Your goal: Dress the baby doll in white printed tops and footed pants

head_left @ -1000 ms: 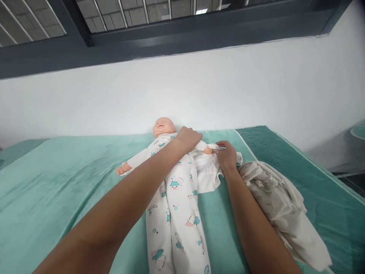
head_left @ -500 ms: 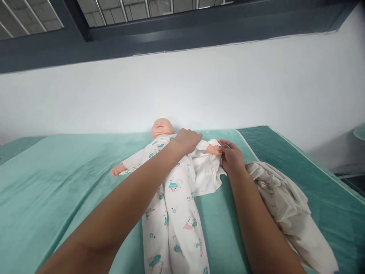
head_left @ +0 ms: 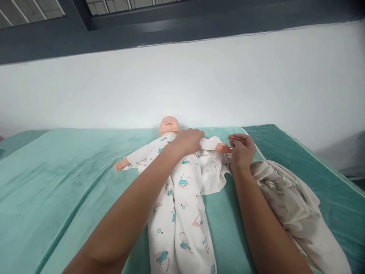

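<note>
A baby doll (head_left: 169, 125) lies on its back, dressed in a white printed outfit (head_left: 185, 213) with long legs. My left hand (head_left: 189, 140) is closed over the doll's white sleeve (head_left: 209, 144) near its shoulder, its fingertips partly hidden. At the end of that outstretched arm, my right hand (head_left: 242, 149) has its fingers bent around the tip of the doll's hand (head_left: 222, 148). Beneath this arm a white printed shirt (head_left: 212, 177) lies spread flat. The doll's other arm (head_left: 132, 158) stretches out to the left, its hand bare beyond the cuff.
A crumpled off-white cloth (head_left: 291, 201) lies beside my right forearm. Green sheeting (head_left: 71, 182) covers the bed, with a darker green part on the right. Behind the doll's head rises a white wall (head_left: 142, 87) below a dark window frame (head_left: 176, 23).
The view has shifted slightly, moving the doll rightward in the picture. My right hand has turned and drawn a little outward at the doll's hand. My left hand keeps its place on the sleeve.
</note>
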Motion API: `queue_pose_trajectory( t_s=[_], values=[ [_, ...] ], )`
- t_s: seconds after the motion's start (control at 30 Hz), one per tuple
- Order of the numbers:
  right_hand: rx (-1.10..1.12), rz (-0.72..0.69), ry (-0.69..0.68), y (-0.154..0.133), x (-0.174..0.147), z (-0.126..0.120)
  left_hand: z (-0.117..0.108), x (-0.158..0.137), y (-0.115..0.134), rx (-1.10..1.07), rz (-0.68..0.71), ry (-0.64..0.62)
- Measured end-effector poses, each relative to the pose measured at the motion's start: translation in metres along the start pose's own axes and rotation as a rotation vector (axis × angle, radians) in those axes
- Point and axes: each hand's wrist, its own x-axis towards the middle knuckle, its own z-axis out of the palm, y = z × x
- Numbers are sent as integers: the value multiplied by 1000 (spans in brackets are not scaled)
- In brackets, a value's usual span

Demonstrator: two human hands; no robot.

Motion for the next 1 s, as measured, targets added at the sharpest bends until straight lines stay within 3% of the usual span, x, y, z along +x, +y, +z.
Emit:
queue_pose_trajectory(
  t_s=[0.1,0.23,0.37,0.47,0.57,0.77,1.0],
  values=[
    [-268,-240,-162,-5,-14,8,0,-42,-24,-316,-168,242],
    [-565,-304,-479,-9,-34,22,24,-92,-53,-702,-345,572],
    [-742,-313,-622,-6,-39,27,49,-109,-67,-663,-548,755],
    [-711,-331,-688,-4,-43,29,52,-111,-68,-477,-637,689],
    [-641,-361,-801,-8,-53,35,48,-114,-65,-430,-688,577],
    [-534,-240,-931,-24,-71,44,47,-115,-59,-693,-634,570],
    [-532,-168,-939,-19,-69,45,51,-110,-55,-798,-520,544]
  ],
)
